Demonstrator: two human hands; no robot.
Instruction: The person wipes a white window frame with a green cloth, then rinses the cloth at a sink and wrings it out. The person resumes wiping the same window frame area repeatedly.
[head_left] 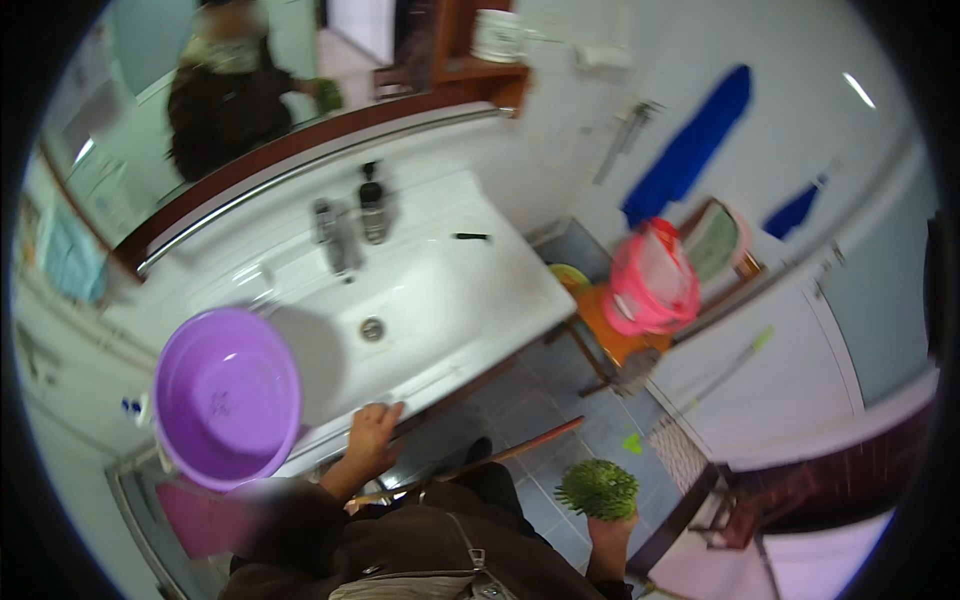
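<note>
My right hand (pixel 612 532) grips a bushy green chenille cleaning cloth (pixel 596 489), its stubby strands spread over the fingers, at the lower right. My left hand (pixel 374 438) rests at the front edge of the white washbasin (pixel 455 290), fingers slightly bent and holding nothing that I can see. Left of that hand, a purple plastic tub (pixel 228 395) sits tilted over the basin's left end. A chrome tap (pixel 334 235) and a dark pump bottle (pixel 373 210) stand at the back of the basin. Farther right on its surface lies a small black object (pixel 471 237).
A long reddish stick (pixel 530 440) crosses low in front of me. Right of the basin, a pink bucket (pixel 652 285) stands on an orange stool (pixel 620 345). Blue cloths (pixel 690 150) hang on the wall. A mirror (pixel 140 130) spans the wall behind the basin.
</note>
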